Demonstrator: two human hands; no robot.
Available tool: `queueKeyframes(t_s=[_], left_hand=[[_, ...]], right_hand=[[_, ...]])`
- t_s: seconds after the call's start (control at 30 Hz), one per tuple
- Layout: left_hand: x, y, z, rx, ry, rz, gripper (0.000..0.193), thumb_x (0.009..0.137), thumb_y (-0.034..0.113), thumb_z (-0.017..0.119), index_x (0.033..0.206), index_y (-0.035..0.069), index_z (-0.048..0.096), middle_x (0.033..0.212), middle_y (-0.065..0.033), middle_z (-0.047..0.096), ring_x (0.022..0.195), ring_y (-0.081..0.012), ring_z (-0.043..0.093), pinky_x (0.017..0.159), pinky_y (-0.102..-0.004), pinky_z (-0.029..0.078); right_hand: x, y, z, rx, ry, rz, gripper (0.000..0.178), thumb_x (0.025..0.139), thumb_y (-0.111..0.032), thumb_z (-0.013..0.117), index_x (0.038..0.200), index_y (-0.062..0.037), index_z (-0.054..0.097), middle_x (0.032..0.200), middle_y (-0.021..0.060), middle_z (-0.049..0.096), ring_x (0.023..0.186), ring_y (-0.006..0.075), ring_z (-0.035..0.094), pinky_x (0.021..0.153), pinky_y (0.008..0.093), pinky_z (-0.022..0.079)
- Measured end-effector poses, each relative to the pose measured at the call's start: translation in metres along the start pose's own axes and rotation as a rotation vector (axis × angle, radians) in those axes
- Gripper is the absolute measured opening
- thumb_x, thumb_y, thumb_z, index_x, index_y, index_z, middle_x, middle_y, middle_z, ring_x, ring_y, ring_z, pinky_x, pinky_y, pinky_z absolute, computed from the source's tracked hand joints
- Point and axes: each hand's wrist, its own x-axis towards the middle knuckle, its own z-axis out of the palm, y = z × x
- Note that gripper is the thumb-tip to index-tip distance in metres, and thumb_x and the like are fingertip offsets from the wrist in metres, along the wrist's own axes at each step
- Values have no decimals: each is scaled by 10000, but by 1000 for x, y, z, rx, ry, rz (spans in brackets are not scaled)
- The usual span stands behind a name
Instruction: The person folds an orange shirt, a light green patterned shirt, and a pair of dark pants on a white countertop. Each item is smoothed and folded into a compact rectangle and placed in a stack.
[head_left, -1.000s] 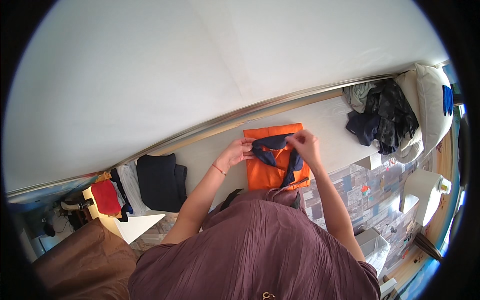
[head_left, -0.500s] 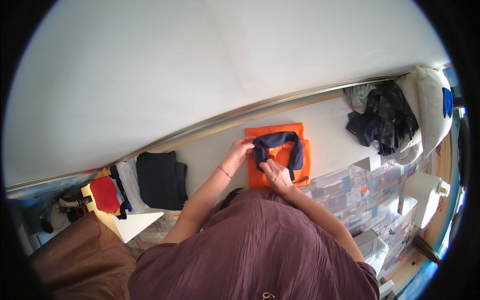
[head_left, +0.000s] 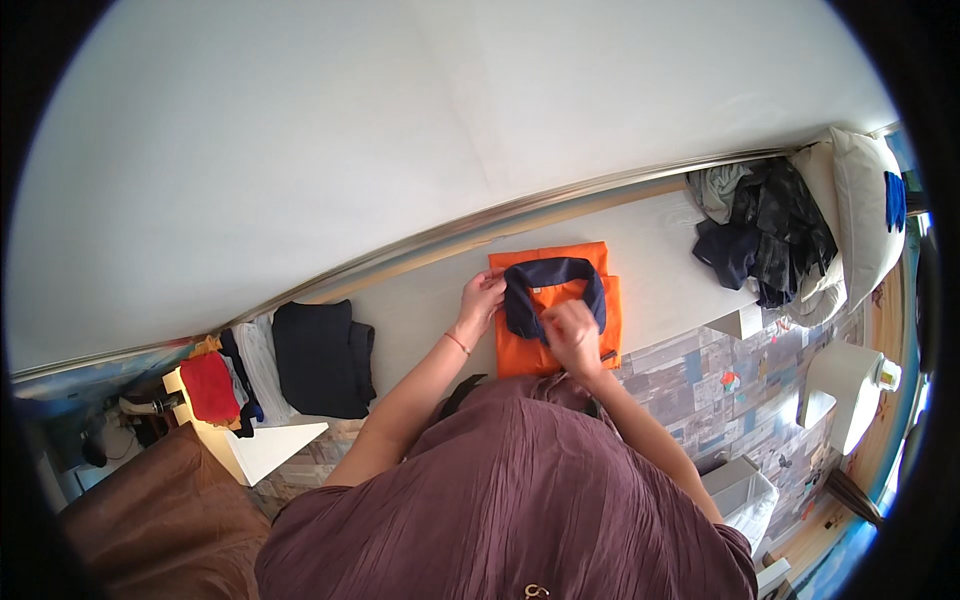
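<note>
A folded orange shirt [head_left: 510,352] with a dark navy collar [head_left: 553,270] lies in front of me on a long pale surface. The collar is spread into a ring, and orange cloth shows inside it. At the collar's left edge, my left hand [head_left: 483,298] is closed in a pinch on it; a thin red band circles that wrist. My right hand [head_left: 573,332] is over the front of the neck opening, its fingers curled and slightly blurred. Whatever those fingers may hold is hidden.
Folded dark trousers [head_left: 318,360] lie to the left, beside white clothes [head_left: 262,372] and a red garment [head_left: 208,388]. On the right are a heap of dark clothes [head_left: 780,235] and a white pillow [head_left: 868,215]. A white wall [head_left: 400,130] rises behind the surface.
My right hand has moved a little to the right and up from the collar's front edge. My left hand stays at the collar's left side, slightly higher.
</note>
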Motion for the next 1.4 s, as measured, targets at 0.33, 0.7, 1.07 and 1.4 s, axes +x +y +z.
queueKeyframes(t_s=[0.33, 0.7, 1.07, 1.4], left_hand=[[-24, 15, 49, 1212, 262, 604, 602, 815, 465, 754, 1200, 8, 680, 990, -210, 641, 903, -371, 657, 814, -437, 534], [-50, 35, 56, 1424, 284, 762, 228, 815, 91, 691, 1040, 60, 717, 980, -154, 627, 800, -351, 671, 671, -448, 550], [-11, 46, 49, 1489, 318, 732, 166, 879, 228, 699, 864, 64, 682, 789, -128, 692, 723, -343, 679, 624, -455, 545], [20, 42, 51, 1582, 235, 802, 123, 872, 202, 705, 888, 83, 677, 868, -127, 693, 765, -336, 691, 639, -461, 557]], right_hand=[[49, 61, -24, -237, 22, 417, 388, 795, -120, 759, 1147, -51, 609, 1043, 151, 645, 1003, 365, 618, 873, 446, 501], [55, 83, -28, -216, 70, 431, 167, 775, -34, 688, 933, -66, 644, 876, 127, 670, 809, 337, 665, 712, 432, 525], [62, 106, -32, -195, -97, 469, 201, 768, -195, 792, 926, -92, 722, 884, 108, 679, 816, 313, 670, 725, 417, 530], [78, 94, -8, -294, -154, 568, 193, 837, -195, 724, 991, -81, 704, 978, 137, 677, 928, 364, 663, 798, 449, 542]])
